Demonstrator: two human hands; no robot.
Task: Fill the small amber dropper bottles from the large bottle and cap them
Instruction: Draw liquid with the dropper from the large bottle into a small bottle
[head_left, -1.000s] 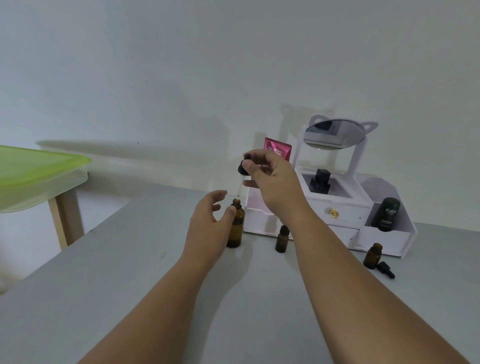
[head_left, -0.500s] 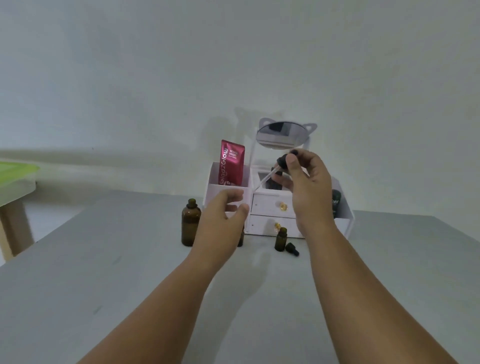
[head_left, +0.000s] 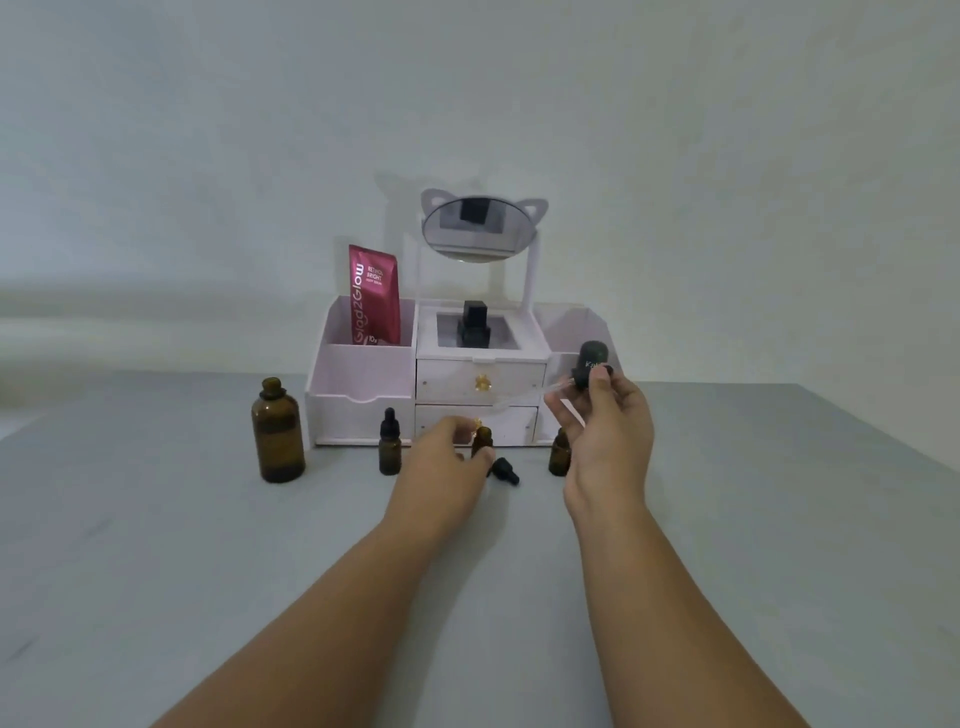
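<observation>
Right hand (head_left: 605, 441) pinching dropper (head_left: 582, 376), pipette aimed at 8 o'clock; left hand (head_left: 447, 457) curled round open small bottle (head_left: 482, 440) on bench (head_left: 727, 519). Risks: drip missing narrow neck, bottle tipping; large bottle (head_left: 278, 434) uncapped at 9 o'clock

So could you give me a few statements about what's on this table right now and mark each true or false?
1. The large amber bottle stands uncapped at the left. True.
2. The right hand holds a dropper. True.
3. All the small bottles are capped. False: the capped small bottle is the only one closed; the one at the left hand is open.
4. A loose dropper cap lies on the table. True.
5. The red sachet lies flat on the table. False: it stands in the white organiser.
</observation>
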